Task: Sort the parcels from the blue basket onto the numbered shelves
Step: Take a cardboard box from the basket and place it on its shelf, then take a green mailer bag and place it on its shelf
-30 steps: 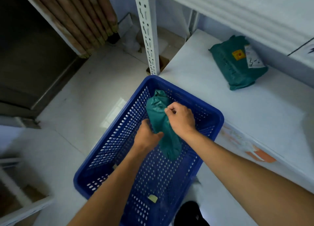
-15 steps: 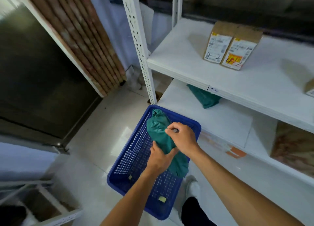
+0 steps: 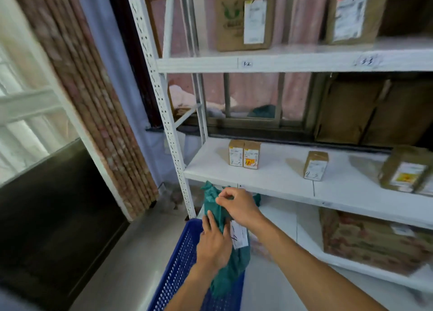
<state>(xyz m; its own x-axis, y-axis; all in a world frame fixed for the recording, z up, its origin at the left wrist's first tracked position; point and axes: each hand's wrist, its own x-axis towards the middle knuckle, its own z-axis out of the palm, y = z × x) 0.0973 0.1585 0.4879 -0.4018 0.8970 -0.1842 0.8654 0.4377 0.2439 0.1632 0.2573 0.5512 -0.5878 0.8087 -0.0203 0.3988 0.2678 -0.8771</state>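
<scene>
We face the shelves (image 3: pixel 257 177), with the basket (image 3: pixel 180 264) at their foot. We hold the parcel (image 3: pixel 234 268) upright over the basket: our left hand (image 3: pixel 213 245) grips its middle, and our right hand (image 3: pixel 239 207) pinches its top.

Left hand (image 3: pixel 214 245) and right hand (image 3: pixel 239 207) hold a parcel (image 3: pixel 237 266) just below the front edge of the middle shelf (image 3: pixel 269 179); a basket (image 3: pixel 180 264) sits lower; paired boxes (image 3: pixel 244 154) stand on its left part.

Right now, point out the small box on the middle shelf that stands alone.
The box right of the touching pair, with bare shelf on both its sides. The pair's two boxes stand pressed together near the shelf's left end.
</scene>
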